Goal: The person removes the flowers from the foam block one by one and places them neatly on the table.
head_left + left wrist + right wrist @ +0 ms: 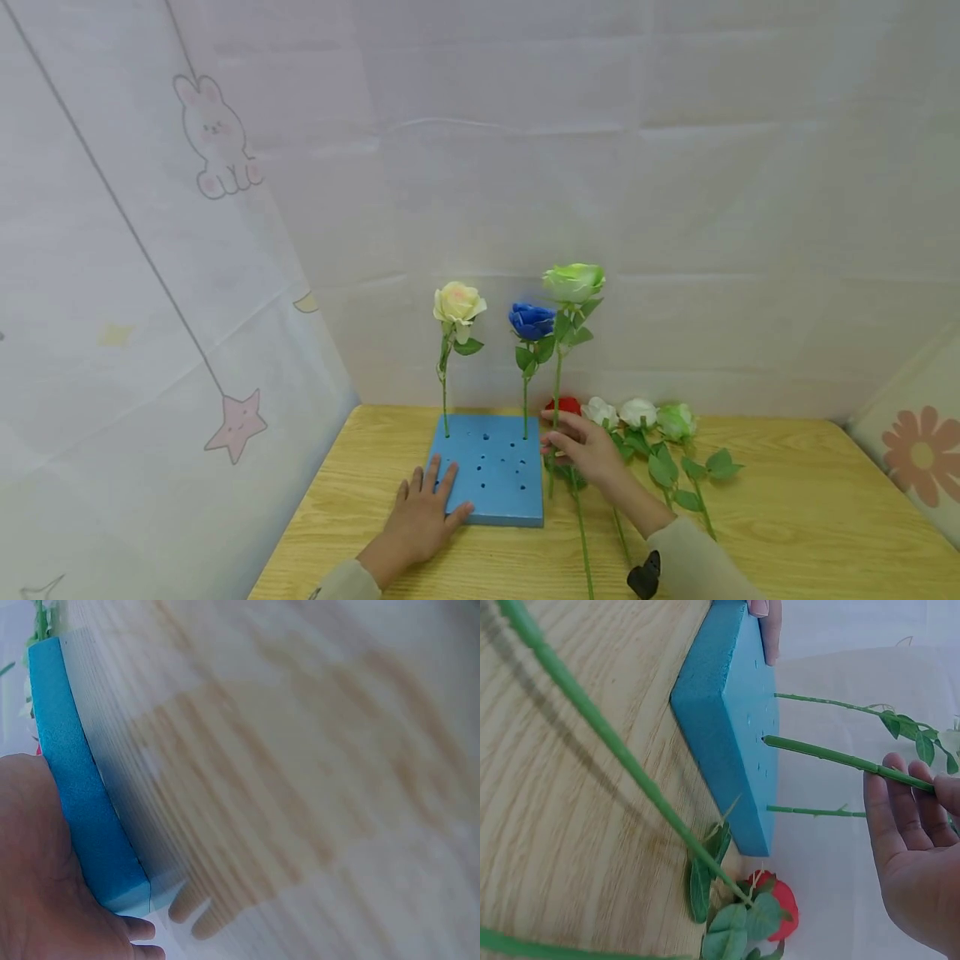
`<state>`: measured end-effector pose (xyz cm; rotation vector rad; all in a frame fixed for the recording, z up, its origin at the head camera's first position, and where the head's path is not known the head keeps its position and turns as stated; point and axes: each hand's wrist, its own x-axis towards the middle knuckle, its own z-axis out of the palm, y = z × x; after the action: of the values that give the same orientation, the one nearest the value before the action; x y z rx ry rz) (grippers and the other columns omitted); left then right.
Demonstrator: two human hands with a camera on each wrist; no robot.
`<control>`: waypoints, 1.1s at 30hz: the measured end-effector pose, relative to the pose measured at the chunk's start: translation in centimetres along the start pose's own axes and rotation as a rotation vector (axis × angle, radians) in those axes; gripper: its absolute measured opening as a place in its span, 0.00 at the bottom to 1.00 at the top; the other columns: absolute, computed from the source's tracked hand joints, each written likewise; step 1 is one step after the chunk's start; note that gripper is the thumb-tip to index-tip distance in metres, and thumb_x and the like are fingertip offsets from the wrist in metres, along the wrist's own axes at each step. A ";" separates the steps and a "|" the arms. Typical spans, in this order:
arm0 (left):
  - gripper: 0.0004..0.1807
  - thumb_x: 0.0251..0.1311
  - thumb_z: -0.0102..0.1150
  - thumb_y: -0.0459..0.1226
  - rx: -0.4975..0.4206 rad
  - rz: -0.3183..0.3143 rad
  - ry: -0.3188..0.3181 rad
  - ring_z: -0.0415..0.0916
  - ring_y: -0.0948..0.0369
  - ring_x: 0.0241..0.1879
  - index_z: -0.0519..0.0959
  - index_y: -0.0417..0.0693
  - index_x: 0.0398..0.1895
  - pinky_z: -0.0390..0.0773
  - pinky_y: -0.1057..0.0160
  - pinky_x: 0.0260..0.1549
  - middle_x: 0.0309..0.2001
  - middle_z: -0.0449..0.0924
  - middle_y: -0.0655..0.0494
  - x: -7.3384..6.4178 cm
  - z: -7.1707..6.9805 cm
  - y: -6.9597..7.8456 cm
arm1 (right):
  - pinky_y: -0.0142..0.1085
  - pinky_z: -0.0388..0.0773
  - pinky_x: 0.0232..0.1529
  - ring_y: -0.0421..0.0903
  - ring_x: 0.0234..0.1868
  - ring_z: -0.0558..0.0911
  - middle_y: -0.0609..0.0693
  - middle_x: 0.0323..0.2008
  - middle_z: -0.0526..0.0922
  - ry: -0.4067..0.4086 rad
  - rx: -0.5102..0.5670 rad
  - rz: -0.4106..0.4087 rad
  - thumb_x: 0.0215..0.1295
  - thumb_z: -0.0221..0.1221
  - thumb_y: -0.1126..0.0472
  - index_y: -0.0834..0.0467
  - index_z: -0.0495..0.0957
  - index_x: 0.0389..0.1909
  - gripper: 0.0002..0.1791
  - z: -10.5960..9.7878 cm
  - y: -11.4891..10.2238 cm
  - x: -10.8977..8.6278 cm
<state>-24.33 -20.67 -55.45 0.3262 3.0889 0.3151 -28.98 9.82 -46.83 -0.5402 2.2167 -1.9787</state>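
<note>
A blue foam block (501, 505) with several small holes lies on the table. My left hand (423, 518) rests on its left front corner, fingers spread and straight. My right hand (592, 454) pinches the stem of a green-white rose (574, 285), its bloom upright above the hand. In the right wrist view, the held stem (825, 754) has its cut end close over the block's holed top. A cream rose (458, 305) stands in the block's back left, and a blue rose (532, 321) stands in its back right.
Right of the block lie a red rose (564, 407), two white roses (600, 412) and another green-white rose (677, 422), their stems pointing toward the front of the wooden table (810, 517). A pale cloth (480, 192) hangs behind.
</note>
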 end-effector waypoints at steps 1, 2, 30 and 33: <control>0.44 0.59 0.24 0.71 -0.001 -0.001 -0.001 0.44 0.38 0.70 0.43 0.62 0.75 0.48 0.32 0.60 0.75 0.36 0.48 0.0 0.0 0.0 | 0.49 0.79 0.43 0.56 0.44 0.82 0.56 0.42 0.82 0.002 0.008 0.001 0.67 0.55 0.58 0.48 0.73 0.59 0.20 -0.3 -0.1 -0.3; 0.44 0.59 0.24 0.71 -0.001 0.000 0.002 0.44 0.38 0.69 0.43 0.62 0.75 0.48 0.32 0.60 0.75 0.36 0.48 0.0 0.0 0.0 | 0.49 0.79 0.43 0.57 0.44 0.82 0.58 0.42 0.82 -0.001 0.007 -0.008 0.67 0.55 0.59 0.50 0.72 0.60 0.20 -0.6 -0.2 -0.6; 0.44 0.60 0.27 0.70 -0.016 0.003 0.001 0.44 0.37 0.69 0.45 0.60 0.75 0.49 0.32 0.59 0.74 0.37 0.46 -0.5 -0.7 0.6 | 0.47 0.80 0.40 0.58 0.44 0.81 0.59 0.45 0.80 -0.011 -0.034 0.172 0.65 0.56 0.52 0.55 0.61 0.68 0.32 -6.7 0.9 -7.5; 0.44 0.60 0.27 0.70 -0.019 0.000 -0.007 0.43 0.37 0.69 0.45 0.60 0.75 0.49 0.32 0.59 0.74 0.37 0.46 -0.4 -0.7 0.6 | 0.46 0.81 0.39 0.59 0.44 0.81 0.61 0.45 0.79 -0.026 -0.038 0.187 0.66 0.55 0.52 0.57 0.59 0.69 0.32 -7.4 1.2 -8.3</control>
<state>-23.81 -20.33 -54.68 0.3264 3.0773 0.3418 -23.90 19.71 -48.19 -0.3454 2.2043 -1.8300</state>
